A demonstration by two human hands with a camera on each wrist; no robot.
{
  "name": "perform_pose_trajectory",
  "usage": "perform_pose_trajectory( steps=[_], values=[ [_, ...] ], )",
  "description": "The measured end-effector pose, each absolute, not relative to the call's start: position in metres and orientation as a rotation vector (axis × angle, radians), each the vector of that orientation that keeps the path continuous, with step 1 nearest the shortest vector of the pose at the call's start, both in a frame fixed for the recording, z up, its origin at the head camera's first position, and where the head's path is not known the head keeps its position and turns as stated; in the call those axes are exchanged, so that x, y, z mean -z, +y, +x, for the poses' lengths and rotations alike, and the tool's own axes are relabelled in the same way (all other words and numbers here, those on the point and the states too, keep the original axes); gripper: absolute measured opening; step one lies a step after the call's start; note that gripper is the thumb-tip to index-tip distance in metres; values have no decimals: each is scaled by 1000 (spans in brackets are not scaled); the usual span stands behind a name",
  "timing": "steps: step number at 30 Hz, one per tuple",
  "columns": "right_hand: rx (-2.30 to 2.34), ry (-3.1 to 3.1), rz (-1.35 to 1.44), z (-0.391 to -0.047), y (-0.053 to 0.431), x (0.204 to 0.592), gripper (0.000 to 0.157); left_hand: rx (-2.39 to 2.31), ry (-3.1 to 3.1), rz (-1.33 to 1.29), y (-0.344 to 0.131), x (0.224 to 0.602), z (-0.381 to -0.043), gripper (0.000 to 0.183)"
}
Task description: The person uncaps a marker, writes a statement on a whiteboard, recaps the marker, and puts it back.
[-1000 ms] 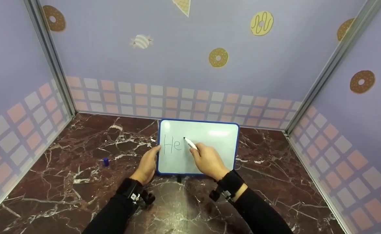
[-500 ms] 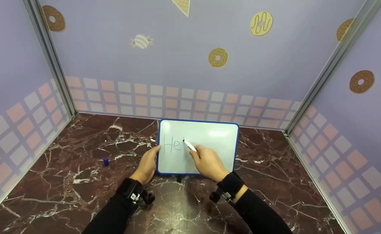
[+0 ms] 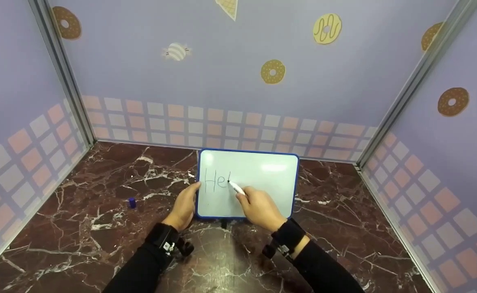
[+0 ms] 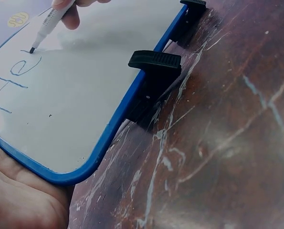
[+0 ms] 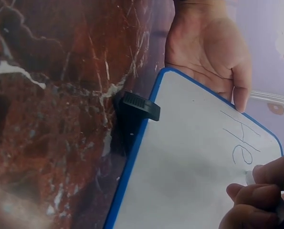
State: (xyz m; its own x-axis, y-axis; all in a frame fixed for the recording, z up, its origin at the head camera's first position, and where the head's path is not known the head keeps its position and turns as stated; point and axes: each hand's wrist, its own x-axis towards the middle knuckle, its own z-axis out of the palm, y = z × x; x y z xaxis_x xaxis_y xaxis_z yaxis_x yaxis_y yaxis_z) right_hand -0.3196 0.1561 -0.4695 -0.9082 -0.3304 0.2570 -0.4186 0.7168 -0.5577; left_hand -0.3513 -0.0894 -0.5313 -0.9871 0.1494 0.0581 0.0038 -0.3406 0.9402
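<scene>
A whiteboard (image 3: 259,171) with a blue frame stands tilted back on the table, bearing "He" and part of another stroke. The left hand (image 3: 184,206) grips its left edge; in the right wrist view that hand's thumb (image 5: 242,86) lies over the frame, while its fingertips are hidden behind the board. Between thumb and fingers, the right hand (image 3: 261,204) pinches a white marker (image 3: 237,188). The marker's dark tip meets the board just right of the "e", as the left wrist view of the marker (image 4: 48,25) also shows.
A blue marker cap (image 3: 132,202) stands on the marbled table (image 3: 100,244), left of the left hand. Black clips (image 4: 156,62) hold the board's lower edge. Patterned lilac walls (image 3: 222,81) enclose the back and both sides.
The right hand has drawn the marker tip downward, leaving a short upright stroke after "He". The left hand and the board have stayed in place.
</scene>
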Motion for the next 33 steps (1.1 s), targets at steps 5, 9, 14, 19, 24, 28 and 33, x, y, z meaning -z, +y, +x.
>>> perform_pose_trajectory(
  steps=[5,9,14,19,24,28,33],
  values=[
    [-958,-2789,614,-317,157,474,22,-2483,1751,200,-90,532,-351,51],
    [-967,-2790,627,-315,158,477,22,-2493,1742,195,-89,532,-352,51],
    [-963,-2804,632,-314,160,480,25,-2509,1729,192,-88,531,-352,51],
    [-945,-2811,631,-313,161,483,27,-2508,1762,188,-88,531,-351,51],
    [-928,-2816,624,-313,162,483,23,-2505,1766,182,-88,531,-352,50],
    [-930,-2811,630,-313,164,483,21,-2501,1764,190,-88,531,-352,51],
    [-923,-2808,632,-311,166,483,20,-2498,1758,204,-89,532,-352,52]
  ],
)
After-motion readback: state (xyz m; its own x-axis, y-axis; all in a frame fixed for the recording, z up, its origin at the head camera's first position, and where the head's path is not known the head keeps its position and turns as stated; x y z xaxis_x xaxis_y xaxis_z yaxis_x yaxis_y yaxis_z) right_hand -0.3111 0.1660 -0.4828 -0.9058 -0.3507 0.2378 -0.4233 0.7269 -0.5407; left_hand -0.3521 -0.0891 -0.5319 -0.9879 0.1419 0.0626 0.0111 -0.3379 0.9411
